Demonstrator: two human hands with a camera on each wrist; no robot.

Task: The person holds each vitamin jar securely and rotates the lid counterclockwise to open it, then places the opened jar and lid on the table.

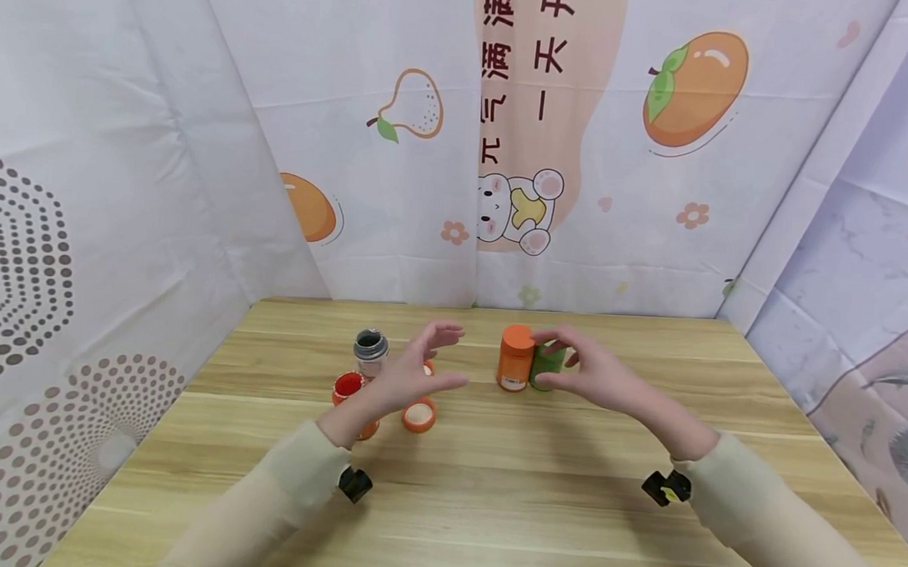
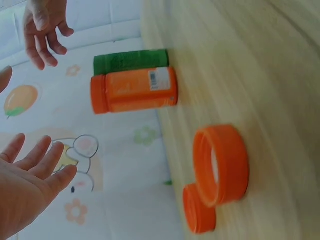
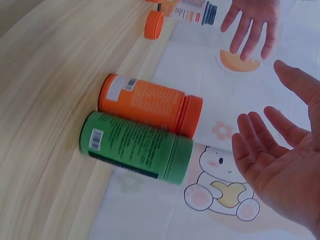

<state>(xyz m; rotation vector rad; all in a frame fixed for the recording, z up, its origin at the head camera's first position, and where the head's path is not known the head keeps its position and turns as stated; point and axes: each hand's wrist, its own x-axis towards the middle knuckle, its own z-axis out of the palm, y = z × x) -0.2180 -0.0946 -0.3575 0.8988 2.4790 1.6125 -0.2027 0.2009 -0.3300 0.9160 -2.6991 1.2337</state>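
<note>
My left hand (image 1: 413, 370) hovers over the left part of the table, its fingers apart and holding nothing. My right hand (image 1: 597, 372) is likewise empty, fingers loosely bent, above and beside two capped bottles. One is an orange bottle (image 3: 142, 104) with an orange lid, the other a green bottle (image 3: 132, 147) with a green lid. They stand upright side by side. Near the left hand are an uncapped bottle with a grey neck (image 1: 371, 347) and an open orange bottle (image 1: 349, 386), partly hidden by that arm. Two orange lids (image 2: 222, 165) lie close by.
The wood-grain table (image 1: 484, 501) ends at a printed white curtain (image 1: 397, 198) behind the bottles. More cloth hangs at the left and right sides. A small dark camera (image 1: 355, 484) sits on the left wrist and another camera (image 1: 666, 488) on the right.
</note>
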